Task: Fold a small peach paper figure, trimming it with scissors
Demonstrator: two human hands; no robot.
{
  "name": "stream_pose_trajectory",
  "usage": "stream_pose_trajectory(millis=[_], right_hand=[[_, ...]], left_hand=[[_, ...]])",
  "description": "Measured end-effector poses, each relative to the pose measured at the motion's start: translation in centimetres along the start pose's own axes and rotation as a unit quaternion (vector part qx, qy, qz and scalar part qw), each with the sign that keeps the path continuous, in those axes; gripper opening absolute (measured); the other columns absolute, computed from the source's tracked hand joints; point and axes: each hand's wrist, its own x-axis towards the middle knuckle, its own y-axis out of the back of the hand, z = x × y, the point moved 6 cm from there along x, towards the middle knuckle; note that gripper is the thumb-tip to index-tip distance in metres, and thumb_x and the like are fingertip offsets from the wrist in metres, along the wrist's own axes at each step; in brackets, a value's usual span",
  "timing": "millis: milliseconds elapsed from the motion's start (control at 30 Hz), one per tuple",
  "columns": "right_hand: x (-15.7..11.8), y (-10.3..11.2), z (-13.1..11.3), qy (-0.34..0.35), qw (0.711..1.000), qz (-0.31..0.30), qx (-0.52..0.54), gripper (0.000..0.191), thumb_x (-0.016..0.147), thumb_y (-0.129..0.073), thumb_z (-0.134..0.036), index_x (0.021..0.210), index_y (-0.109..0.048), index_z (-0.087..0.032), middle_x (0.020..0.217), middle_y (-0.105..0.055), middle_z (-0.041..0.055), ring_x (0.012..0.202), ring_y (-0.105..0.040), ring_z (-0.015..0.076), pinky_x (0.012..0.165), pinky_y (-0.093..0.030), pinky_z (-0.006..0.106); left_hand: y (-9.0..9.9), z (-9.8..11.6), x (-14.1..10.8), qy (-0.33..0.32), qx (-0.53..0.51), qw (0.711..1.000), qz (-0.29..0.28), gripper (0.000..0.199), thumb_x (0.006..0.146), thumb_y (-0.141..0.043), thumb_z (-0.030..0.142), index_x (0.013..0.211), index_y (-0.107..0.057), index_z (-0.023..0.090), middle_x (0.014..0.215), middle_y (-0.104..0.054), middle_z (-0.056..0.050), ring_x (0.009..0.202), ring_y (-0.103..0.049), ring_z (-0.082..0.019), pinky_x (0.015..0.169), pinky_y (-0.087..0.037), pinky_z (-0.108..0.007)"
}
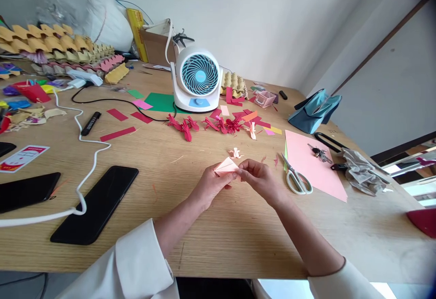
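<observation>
A small piece of folded light pink paper [226, 166] is held above the table between my two hands. My left hand [214, 183] is closed on its left and lower side. With thumb and fingers, my right hand [259, 177] pinches the right corner of the same paper. Just beyond them lies a pale pink folded paper figure [235, 153], and another pale figure [252, 130] sits farther back. Several red folded paper figures [185, 129] stand in a row in front of the fan. The undersides of the fingers are hidden.
A white fan [200, 79] stands at the back. Scissors [297, 177] lie at right beside pink sheets [327, 178] with keys [320, 154]. On the left are a black phone [97, 206], a white cable [89, 172], a marker [91, 124] and egg trays [51, 45].
</observation>
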Motion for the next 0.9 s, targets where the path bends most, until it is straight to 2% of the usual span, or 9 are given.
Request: stream_pose_trajectory(millis=[100,300,433,533,600,700,800,900], right_hand=[[0.0,0.2,1.3,-0.015,0.999,0.030,0.007,0.044,0.079,-0.065,-0.060,0.074,-0.057,-0.018,0.065,-0.054,-0.0013,0.056,-0.039,0.0100,0.051,-0.030,0.025],[-0.8,0.7,3.4,-0.030,0.998,0.051,0.031,0.042,0.080,-0.064,-0.058,0.075,-0.055,-0.018,0.063,-0.050,-0.0021,0.054,-0.036,0.0097,0.050,-0.026,0.025],[-0.7,1.9,4.0,-0.005,0.996,0.083,0.029,0.040,0.082,-0.064,-0.057,0.076,-0.055,-0.018,0.065,-0.050,-0.0011,0.058,-0.040,0.0115,0.052,-0.029,0.025],[-0.6,2.6,4.1,0.015,0.994,0.107,0.026,0.040,0.082,-0.063,-0.057,0.075,-0.055,-0.019,0.065,-0.050,-0.0006,0.060,-0.043,0.0130,0.054,-0.032,0.026],[-0.5,2.7,4.1,0.017,0.993,0.107,0.042,0.041,0.081,-0.063,-0.059,0.074,-0.055,-0.019,0.066,-0.051,-0.0003,0.062,-0.045,0.0134,0.056,-0.035,0.026],[-0.5,2.3,4.0,0.009,0.993,0.082,0.083,0.043,0.080,-0.065,-0.059,0.076,-0.055,-0.018,0.069,-0.052,-0.0002,0.066,-0.047,0.0133,0.061,-0.038,0.026],[-0.5,1.9,4.1,-0.005,0.995,0.050,0.090,0.043,0.080,-0.066,-0.058,0.077,-0.054,-0.017,0.069,-0.049,-0.0017,0.063,-0.043,0.0115,0.058,-0.033,0.025],[-0.5,1.8,4.2,-0.016,0.996,0.042,0.074,0.044,0.080,-0.065,-0.059,0.075,-0.054,-0.017,0.066,-0.045,-0.0031,0.061,-0.039,0.0104,0.055,-0.029,0.024]], left_hand=[[0.0,0.0,0.3,-0.019,0.042,0.999,-0.021,0.037,0.069,-0.076,0.041,0.094,-0.068,0.014,0.086,-0.068,-0.005,0.077,-0.059,-0.016,0.060,-0.048,-0.023],[0.9,0.2,0.9,-0.093,0.122,0.988,-0.023,0.029,0.080,-0.066,0.043,0.075,-0.059,0.016,0.070,-0.059,0.001,0.065,-0.053,-0.012,0.060,-0.043,-0.022],[1.1,1.1,0.8,-0.147,0.243,0.959,0.001,0.024,0.081,-0.065,0.036,0.068,-0.059,0.016,0.067,-0.060,0.001,0.064,-0.052,-0.011,0.060,-0.040,-0.021],[1.0,1.4,0.7,-0.171,0.291,0.941,0.008,0.023,0.080,-0.065,0.032,0.065,-0.059,0.016,0.064,-0.057,0.002,0.059,-0.048,-0.010,0.058,-0.037,-0.020],[0.8,0.9,0.9,-0.148,0.287,0.947,-0.010,0.027,0.080,-0.065,0.034,0.062,-0.058,0.016,0.060,-0.052,0.003,0.055,-0.044,-0.009,0.055,-0.036,-0.020],[0.7,-0.8,1.3,-0.069,0.213,0.973,-0.049,0.031,0.079,-0.066,0.043,0.067,-0.059,0.015,0.063,-0.053,0.002,0.058,-0.047,-0.010,0.055,-0.042,-0.021],[0.7,-2.0,1.5,-0.012,0.141,0.988,-0.061,0.035,0.077,-0.069,0.048,0.069,-0.058,0.016,0.067,-0.052,0.002,0.062,-0.048,-0.011,0.056,-0.047,-0.022],[0.5,-2.3,1.3,0.010,0.126,0.990,-0.070,0.034,0.076,-0.071,0.047,0.073,-0.057,0.016,0.069,-0.050,0.003,0.063,-0.048,-0.011,0.055,-0.048,-0.022]])
